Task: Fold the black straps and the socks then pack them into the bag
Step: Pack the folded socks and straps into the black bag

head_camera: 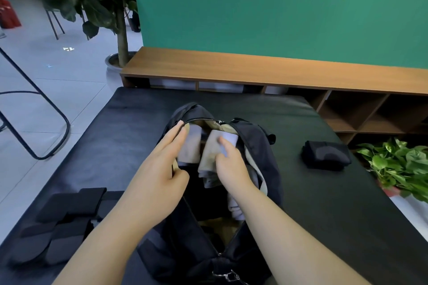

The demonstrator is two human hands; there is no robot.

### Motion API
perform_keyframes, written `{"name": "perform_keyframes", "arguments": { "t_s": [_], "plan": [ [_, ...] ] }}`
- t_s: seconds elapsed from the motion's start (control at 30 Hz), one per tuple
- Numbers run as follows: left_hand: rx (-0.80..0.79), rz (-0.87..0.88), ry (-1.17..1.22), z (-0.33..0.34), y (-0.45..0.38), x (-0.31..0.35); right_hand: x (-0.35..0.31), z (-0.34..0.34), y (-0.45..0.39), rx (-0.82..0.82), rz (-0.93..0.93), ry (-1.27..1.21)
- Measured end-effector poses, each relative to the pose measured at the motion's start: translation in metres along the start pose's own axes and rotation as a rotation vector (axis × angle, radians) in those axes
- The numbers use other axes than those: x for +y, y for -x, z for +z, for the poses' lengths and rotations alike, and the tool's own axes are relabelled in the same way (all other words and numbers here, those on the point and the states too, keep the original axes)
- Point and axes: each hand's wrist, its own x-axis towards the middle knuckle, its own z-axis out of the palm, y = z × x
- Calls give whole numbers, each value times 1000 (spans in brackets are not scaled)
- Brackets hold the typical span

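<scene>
My left grip [159, 164] pinches the black bag's [266, 159] open rim, spreading it on the counter [324, 192]; my right grip [228, 161] presses a folded sock [210, 152] inside; packing socks, I judge; black straps [60, 222] at left wait next.

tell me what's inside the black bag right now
Inside the black bag lie folded socks: a grey pair and a beige pair under the right hand. The left hand holds the opening's edge. Deeper contents are hidden.
</scene>
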Motion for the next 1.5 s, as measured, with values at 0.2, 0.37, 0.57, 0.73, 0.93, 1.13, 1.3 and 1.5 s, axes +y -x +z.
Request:
{"name": "perform_keyframes", "arguments": {
  "t_s": [0.2, 0.37, 0.57, 0.73, 0.93, 1.13, 1.3, 1.5],
  "plan": [
    [-42, 31, 26, -6, -2, 4, -14, -5, -24, 24, -5, -30],
    [-70, 49, 46, -7, 0, 3, -29, -21, -31, 71, -67, -72],
    [-77, 68, 48, -8, -3, -2, -38, -25, -43, 109, -183, -63],
    [-48, 61, 88, -8, -3, -3, -19, -18, -41, 10, -172, -106],
    [-30, 75, 94, -6, -2, -9, 3, -10, -47, -59, -202, -19],
    [-46, 95, 83, -5, -1, -10, 2, -5, -54, -57, -210, -43],
    [-51, 77, 80, -5, -1, -12, -4, 1, -64, -80, -216, 37],
    [-48, 77, 87, -6, 1, -14, -1, 7, -71, 9, -267, 293]
  ]
}}
